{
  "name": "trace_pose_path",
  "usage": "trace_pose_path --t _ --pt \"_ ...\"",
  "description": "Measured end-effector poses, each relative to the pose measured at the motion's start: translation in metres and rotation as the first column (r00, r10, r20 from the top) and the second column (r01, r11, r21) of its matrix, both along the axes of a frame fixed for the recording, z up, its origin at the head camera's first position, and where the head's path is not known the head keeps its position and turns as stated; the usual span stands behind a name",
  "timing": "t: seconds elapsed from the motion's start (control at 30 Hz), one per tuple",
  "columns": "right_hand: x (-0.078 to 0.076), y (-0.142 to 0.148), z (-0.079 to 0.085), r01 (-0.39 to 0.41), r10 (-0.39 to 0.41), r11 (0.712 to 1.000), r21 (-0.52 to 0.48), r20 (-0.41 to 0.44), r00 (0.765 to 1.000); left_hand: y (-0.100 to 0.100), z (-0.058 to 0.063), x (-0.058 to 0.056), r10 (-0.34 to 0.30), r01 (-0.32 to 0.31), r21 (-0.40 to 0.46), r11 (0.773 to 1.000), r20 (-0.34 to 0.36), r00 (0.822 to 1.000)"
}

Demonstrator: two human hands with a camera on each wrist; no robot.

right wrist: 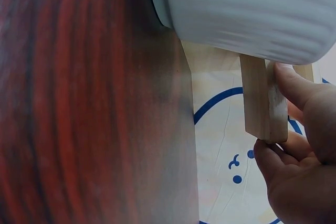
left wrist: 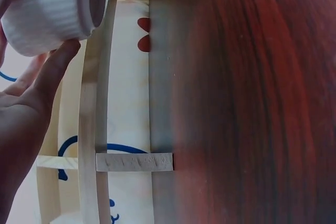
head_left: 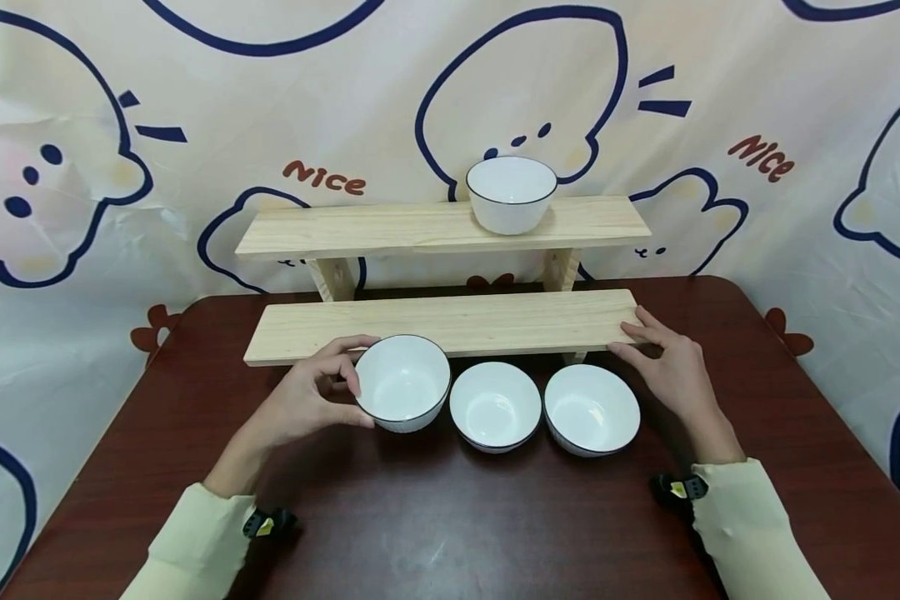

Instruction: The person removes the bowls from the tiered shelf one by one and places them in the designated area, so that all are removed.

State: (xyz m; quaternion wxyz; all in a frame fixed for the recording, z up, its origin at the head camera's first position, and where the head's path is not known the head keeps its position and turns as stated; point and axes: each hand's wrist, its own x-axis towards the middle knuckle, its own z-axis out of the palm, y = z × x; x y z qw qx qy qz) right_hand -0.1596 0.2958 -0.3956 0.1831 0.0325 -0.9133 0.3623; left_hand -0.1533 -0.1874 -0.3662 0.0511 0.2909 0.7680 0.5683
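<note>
Holding wht dk-rimmed bowl (head_left: 402,383), L fingers (head_left: 345,345) curled, R fingers (head_left: 651,335) pinching lwr shelf (head_left: 450,323).

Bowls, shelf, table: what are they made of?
Bowls: likely glazed ceramic, possibly enamel; glossy white, dark-rimmed, bright highlights inside.
Shelf: pale wood, apparently unvarnished; visible grain, matte face.
Table: dark reddish-brown wood or woodgrain laminate, satin; streaked grain, soft reflections, can't tell which.

White bowl (left wrist: 47,17) partly outside left wrist view
</note>
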Motion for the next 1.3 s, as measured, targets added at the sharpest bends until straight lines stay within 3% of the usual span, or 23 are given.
trace_pose_path --t 0.27,0.63,1.3 --pt "-0.001 0.0 -0.001 0.002 -0.002 1.0 -0.001 -0.002 1.0 -0.001 -0.005 0.0 -0.049 0.05 -0.032 0.998 0.027 0.998" --pt "-0.001 0.001 0.0 -0.003 0.003 1.0 -0.004 -0.001 1.0 -0.004 -0.013 -0.002 -0.012 0.016 -0.112 0.994 0.038 0.999" --pt "-0.001 0.001 -0.002 -0.004 0.004 1.0 -0.005 -0.005 1.0 -0.001 -0.021 -0.003 -0.056 0.055 -0.155 0.986 -0.002 0.998"
